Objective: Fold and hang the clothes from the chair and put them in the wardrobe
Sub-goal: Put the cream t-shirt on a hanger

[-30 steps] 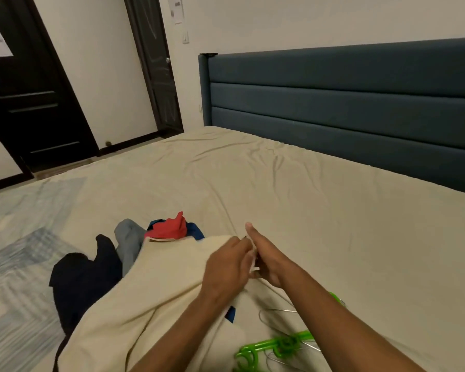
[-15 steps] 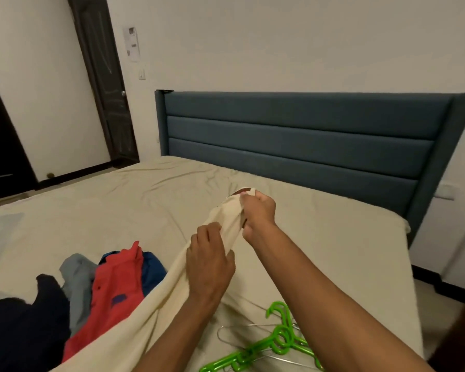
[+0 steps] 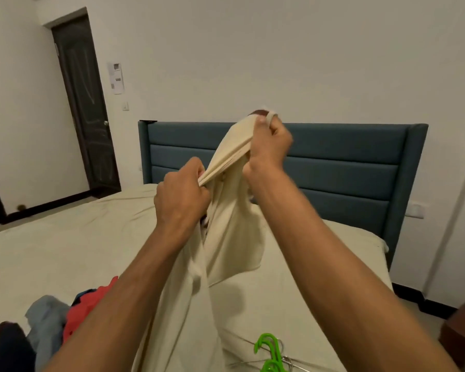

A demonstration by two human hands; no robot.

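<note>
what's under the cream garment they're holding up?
The cream garment, gripped by the left hand and right hand, hangs over the bed sheet. Green hangers and wire hangers show by its lower right edge; anything beneath its drape is hidden.

Bare forearms, sleeveless, ringless hands (image 3: pixel 181 196)

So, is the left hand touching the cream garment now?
Touching. The head view shows the left hand with its fingers curled round a bunched edge of the cream garment; the right hand grips it higher up.

A beige-sheeted bed (image 3: pixel 78 251) meets a blue padded headboard (image 3: pixel 346 167); a dark door (image 3: pixel 83 103) stands beyond its far-left corner.
</note>
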